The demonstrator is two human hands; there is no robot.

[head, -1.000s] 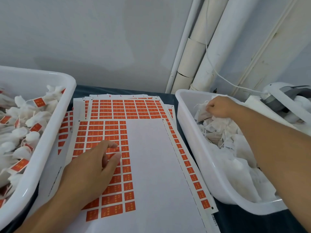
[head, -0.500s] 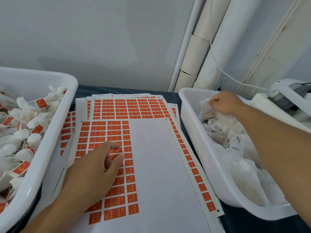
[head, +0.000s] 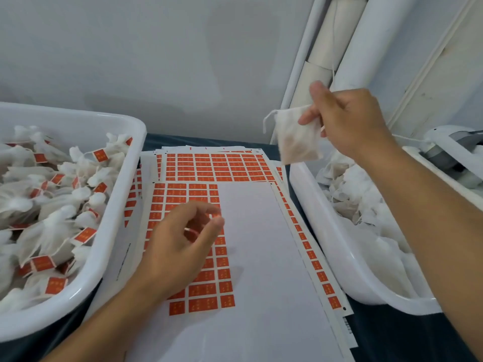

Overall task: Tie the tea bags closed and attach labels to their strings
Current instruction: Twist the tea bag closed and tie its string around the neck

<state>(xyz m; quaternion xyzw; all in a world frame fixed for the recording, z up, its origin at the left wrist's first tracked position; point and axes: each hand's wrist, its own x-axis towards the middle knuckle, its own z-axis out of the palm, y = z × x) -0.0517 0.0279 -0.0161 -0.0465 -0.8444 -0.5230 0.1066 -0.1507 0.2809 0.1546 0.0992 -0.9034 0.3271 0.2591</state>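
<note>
Where label sheets (head: 261, 244) cover the dark table (head: 392, 333), white pipes (head: 350, 48) rise.

Bright, even light; soft shadows; wide-angle edge warp.

A dark table (head: 392, 333) carries two white tubs (head: 115, 246) and label sheets (head: 261, 257).

Two bare arms come in from the bottom of the picture. No sleeves cover them (both show all the way to the edge). The left hand (head: 180, 239) wears no glove, ring or watch. The right hand (head: 347, 121) is bare too, with short, plain nails on its fingers (head: 317, 91).
</note>
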